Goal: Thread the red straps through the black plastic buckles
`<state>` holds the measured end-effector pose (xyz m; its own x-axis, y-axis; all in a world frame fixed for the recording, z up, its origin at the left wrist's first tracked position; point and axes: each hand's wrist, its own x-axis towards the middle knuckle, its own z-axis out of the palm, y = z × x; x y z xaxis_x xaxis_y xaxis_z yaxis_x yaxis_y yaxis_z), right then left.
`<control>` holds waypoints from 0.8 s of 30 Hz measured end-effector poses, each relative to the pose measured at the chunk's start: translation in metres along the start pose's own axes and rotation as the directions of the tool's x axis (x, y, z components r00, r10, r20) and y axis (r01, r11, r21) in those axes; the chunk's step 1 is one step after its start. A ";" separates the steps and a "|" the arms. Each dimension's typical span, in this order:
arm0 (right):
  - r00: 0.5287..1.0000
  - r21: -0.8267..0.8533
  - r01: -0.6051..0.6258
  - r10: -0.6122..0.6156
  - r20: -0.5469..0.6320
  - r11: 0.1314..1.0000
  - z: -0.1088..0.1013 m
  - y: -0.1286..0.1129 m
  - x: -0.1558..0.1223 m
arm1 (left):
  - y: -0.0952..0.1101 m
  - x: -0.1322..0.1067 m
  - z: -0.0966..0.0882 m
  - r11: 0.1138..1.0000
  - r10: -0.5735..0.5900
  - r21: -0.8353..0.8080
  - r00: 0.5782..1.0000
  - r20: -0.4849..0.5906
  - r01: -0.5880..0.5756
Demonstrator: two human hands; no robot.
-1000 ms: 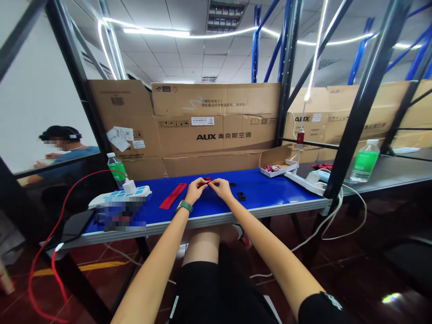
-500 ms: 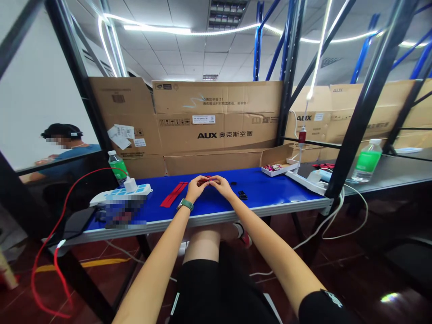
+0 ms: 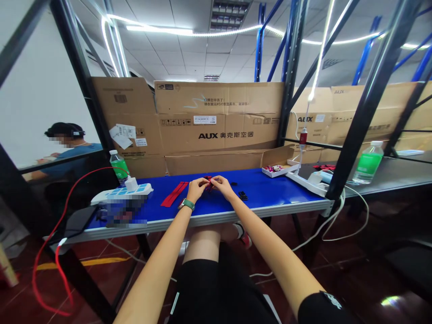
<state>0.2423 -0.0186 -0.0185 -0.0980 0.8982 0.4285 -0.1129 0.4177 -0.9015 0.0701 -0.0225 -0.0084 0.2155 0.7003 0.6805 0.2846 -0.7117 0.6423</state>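
Over the blue table top [image 3: 270, 189], my left hand [image 3: 195, 188] and my right hand [image 3: 220, 186] meet near the middle. Their fingers pinch a small red piece [image 3: 209, 184], which they partly hide, so its shape is hard to tell. To the left of my left hand lie red flat straps [image 3: 174, 194]. Small black pieces [image 3: 242, 195] sit just past my right hand. A green-strapped watch [image 3: 187, 204] circles my left wrist.
A white power strip [image 3: 121, 194] and a green-labelled bottle [image 3: 116, 166] stand at the table's left, with a red cable trailing to the floor. A cardboard tray [image 3: 274, 170] of small items and another power strip [image 3: 305, 183] stand right. A person [image 3: 70, 148] sits far left.
My hands have drawn slightly apart and lower, and more of the red piece shows between my fingers. The view has shifted a little.
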 end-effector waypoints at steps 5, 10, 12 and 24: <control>0.999 -0.017 -0.031 0.032 0.024 0.999 0.000 -0.007 -0.006 | 0.005 -0.001 -0.002 0.987 0.073 0.142 0.997 0.015 -0.075; 0.993 0.044 -0.101 0.098 0.073 0.994 0.003 -0.013 -0.010 | 0.004 0.000 -0.002 0.936 0.180 0.301 0.983 0.031 -0.181; 0.992 0.064 -0.116 0.113 0.049 0.991 0.003 -0.013 -0.010 | 0.004 0.001 -0.001 0.941 0.168 0.293 0.986 0.024 -0.168; 0.991 0.001 -0.037 0.037 -0.125 0.999 -0.002 -0.003 0.000 | 0.013 -0.002 -0.001 0.992 0.065 0.107 0.997 -0.032 -0.062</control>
<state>0.2447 -0.0195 -0.0156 0.0228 0.9230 0.3841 -0.1099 0.3842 -0.9167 0.0729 -0.0334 -0.0012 0.2037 0.6503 0.7319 0.3688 -0.7434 0.5579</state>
